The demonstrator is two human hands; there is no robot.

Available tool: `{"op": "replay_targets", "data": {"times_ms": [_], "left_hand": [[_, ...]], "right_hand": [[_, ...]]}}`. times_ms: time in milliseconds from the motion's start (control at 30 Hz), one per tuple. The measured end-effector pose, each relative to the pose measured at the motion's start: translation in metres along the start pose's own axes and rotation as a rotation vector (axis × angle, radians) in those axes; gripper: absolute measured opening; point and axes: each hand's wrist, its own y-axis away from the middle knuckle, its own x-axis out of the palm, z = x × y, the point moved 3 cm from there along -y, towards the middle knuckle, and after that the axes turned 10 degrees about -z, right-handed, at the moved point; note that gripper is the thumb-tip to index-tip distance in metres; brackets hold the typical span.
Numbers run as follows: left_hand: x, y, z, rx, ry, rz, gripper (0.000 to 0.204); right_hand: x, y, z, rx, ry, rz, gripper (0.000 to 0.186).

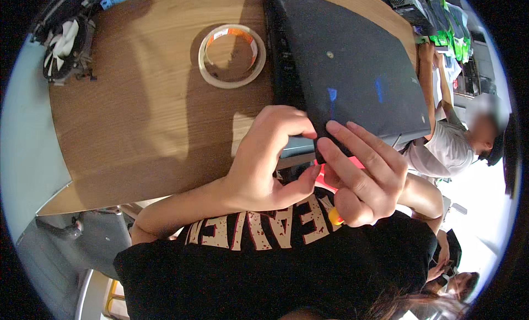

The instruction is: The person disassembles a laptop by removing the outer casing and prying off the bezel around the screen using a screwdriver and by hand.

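A large black case (358, 55) with small blue patches lies on the wooden table (127, 94). My left hand (259, 160) is curled at its near-left corner, fingertips on the edge and thumb bent below. My right hand (369, 177) has fingers laid over that corner, while its lower fingers curl around a small yellow object (336, 215), mostly hidden. Something bright red (352, 161) shows behind that hand, too covered to make out. A roll of tape (258, 55) lies left of the case.
A white-bladed fan unit (60, 47) sits at the back left. Green boards and packages (457, 39) are piled at the back right. A person in a pale shirt (441, 149) works at the right. Another person (457, 281) is at the lower right. A grey chair (82, 243) stands lower left.
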Motion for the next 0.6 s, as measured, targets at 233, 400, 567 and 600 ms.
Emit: {"op": "replay_targets", "data": {"times_ms": [233,400,567,600], "left_hand": [[-0.011,-0.023,-0.031,0.09,-0.364,0.201,0.042],[0.003,-0.039,-0.034,0.448,-0.642,0.519,0.045],[0.012,-0.067,-0.042,0.614,-0.663,0.53,0.04],[0.013,-0.074,-0.047,0.62,-0.645,0.523,0.04]], "right_hand": [[-0.031,0.039,-0.015,0.297,0.239,-0.005,0.039],[-0.045,0.082,-0.029,0.497,0.356,0.019,0.034],[-0.061,0.104,-0.042,0.581,0.276,-0.216,0.039],[-0.065,0.105,-0.046,0.598,0.239,-0.266,0.041]]}}
